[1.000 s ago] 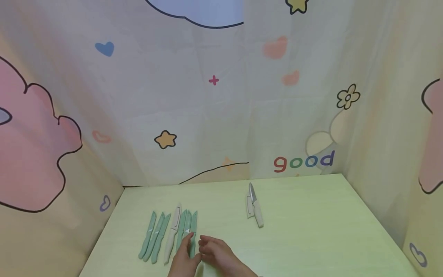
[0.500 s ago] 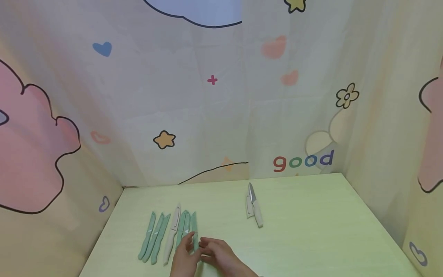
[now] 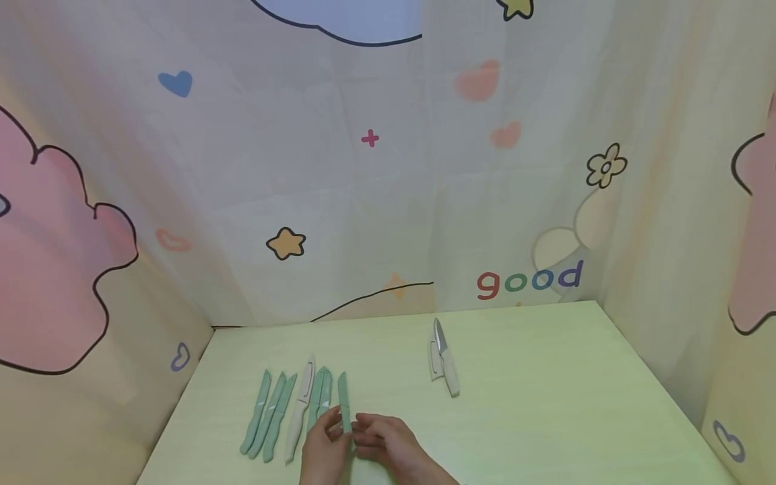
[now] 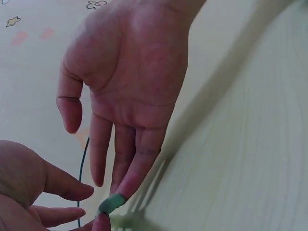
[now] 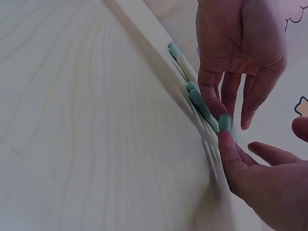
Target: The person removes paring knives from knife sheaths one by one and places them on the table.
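A green sheathed knife (image 3: 343,394) points away, its lower part between my hands. My left hand (image 3: 323,444) is on its left side and my right hand (image 3: 394,441) on its right. In both wrist views, outer fingertips of the two hands touch opposite sides of the green handle end (image 5: 225,122). The other fingers and thumbs extend loosely, apart from it. Left of it lie two green knives (image 3: 321,391), their handles partly hidden by the left hand, then a white sheathed knife (image 3: 300,417).
Farther left on the pale table (image 3: 545,391), three more green knives (image 3: 267,417) lie side by side. Toward the back, a white-handled knife (image 3: 448,367) with a bare metal blade lies against a white sheath (image 3: 435,364). A printed curtain (image 3: 376,202) stands behind and beside the table.
The green knife between the hands has shifted right, leaving a gap from the two green knives beside it. Both hands have moved slightly right with it.
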Available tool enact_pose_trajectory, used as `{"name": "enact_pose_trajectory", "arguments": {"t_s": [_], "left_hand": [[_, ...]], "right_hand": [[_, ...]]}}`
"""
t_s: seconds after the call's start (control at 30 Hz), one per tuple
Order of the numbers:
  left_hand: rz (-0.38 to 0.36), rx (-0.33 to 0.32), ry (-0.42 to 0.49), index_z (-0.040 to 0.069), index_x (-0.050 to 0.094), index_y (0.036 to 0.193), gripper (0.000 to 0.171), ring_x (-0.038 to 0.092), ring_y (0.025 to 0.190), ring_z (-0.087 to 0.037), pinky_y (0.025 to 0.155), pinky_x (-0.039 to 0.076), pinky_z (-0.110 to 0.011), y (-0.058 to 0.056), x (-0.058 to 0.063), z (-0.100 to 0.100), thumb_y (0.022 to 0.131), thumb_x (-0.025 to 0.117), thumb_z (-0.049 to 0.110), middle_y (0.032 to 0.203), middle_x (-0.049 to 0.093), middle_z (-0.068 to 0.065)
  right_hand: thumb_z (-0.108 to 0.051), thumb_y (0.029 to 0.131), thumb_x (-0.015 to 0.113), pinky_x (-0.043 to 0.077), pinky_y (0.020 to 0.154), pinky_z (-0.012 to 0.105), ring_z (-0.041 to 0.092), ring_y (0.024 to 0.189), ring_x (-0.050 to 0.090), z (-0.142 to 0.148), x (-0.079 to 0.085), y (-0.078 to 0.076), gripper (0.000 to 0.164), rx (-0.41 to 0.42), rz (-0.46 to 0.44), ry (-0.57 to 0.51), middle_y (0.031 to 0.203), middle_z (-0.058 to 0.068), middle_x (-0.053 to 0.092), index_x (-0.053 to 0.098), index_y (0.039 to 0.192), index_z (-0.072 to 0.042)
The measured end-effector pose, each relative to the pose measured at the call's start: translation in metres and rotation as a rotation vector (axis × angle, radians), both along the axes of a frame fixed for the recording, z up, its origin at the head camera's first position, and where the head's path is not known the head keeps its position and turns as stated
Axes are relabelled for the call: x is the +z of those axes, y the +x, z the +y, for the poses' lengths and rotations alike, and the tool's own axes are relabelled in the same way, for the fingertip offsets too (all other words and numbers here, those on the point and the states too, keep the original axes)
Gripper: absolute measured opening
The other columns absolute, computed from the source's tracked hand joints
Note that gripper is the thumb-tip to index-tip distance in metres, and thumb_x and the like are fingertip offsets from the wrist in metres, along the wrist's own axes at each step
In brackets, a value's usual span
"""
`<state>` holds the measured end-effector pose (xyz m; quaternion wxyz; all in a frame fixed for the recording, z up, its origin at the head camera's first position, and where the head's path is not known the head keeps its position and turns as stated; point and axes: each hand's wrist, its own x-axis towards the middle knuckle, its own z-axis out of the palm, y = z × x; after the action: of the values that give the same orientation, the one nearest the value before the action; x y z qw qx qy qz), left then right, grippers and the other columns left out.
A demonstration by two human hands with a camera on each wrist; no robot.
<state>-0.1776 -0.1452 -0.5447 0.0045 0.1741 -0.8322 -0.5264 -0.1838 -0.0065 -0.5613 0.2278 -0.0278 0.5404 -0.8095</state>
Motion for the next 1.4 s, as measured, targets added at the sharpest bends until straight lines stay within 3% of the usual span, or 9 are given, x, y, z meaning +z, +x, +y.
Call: {"name": "enact_pose_trajectory", "arguments": {"t_s": [0.1,0.33,0.9,1.23,1.4], "left_hand": [[0.003,0.004,0.012,0.001,0.051,0.134,0.056,0.06,0.101,-0.031,0.086,0.054,-0.047,-0.002,-0.006,-0.001,0.08,0.065,-0.007,0.121,0.06,-0.025],[0.054,-0.031,0.017,0.0,0.051,0.132,0.056,0.062,0.096,-0.028,0.081,0.056,-0.046,0.0,-0.005,-0.001,0.079,0.066,-0.009,0.113,0.063,-0.024],[0.028,-0.085,0.147,-0.007,0.046,0.135,0.061,0.062,0.094,-0.027,0.076,0.059,-0.04,-0.003,-0.001,-0.004,0.077,0.066,-0.01,0.114,0.059,-0.025],[0.071,-0.193,0.281,-0.012,0.047,0.133,0.057,0.064,0.089,-0.023,0.068,0.061,-0.036,0.0,-0.001,-0.004,0.078,0.062,-0.013,0.112,0.055,-0.026],[0.08,-0.233,0.342,-0.012,0.045,0.134,0.059,0.065,0.087,-0.024,0.066,0.061,-0.038,0.002,0.0,-0.001,0.078,0.063,-0.012,0.114,0.054,-0.027]], "right_hand": [[-0.007,0.095,0.044,0.055,0.091,0.043,0.029,0.105,0.059,0.002,0.0,0.0,0.044,0.0,0.002,0.002,0.127,0.031,0.056,0.044,0.131,0.017],[-0.006,0.091,0.044,0.055,0.09,0.043,0.031,0.108,0.058,0.005,0.001,-0.002,0.046,0.005,0.006,-0.012,0.126,0.03,0.057,0.045,0.131,0.017],[-0.004,0.092,0.04,0.057,0.086,0.041,0.031,0.105,0.059,0.014,0.004,-0.004,0.045,0.005,0.074,0.009,0.126,0.029,0.056,0.044,0.133,0.016],[-0.008,0.095,0.054,0.06,0.077,0.032,0.027,0.095,0.063,0.017,0.004,-0.006,0.041,-0.039,0.064,0.076,0.118,0.02,0.064,0.05,0.131,0.01],[-0.002,0.092,0.057,0.061,0.073,0.031,0.024,0.09,0.064,0.019,0.003,-0.008,0.04,-0.059,0.076,0.09,0.113,0.019,0.066,0.052,0.13,0.01]]}}
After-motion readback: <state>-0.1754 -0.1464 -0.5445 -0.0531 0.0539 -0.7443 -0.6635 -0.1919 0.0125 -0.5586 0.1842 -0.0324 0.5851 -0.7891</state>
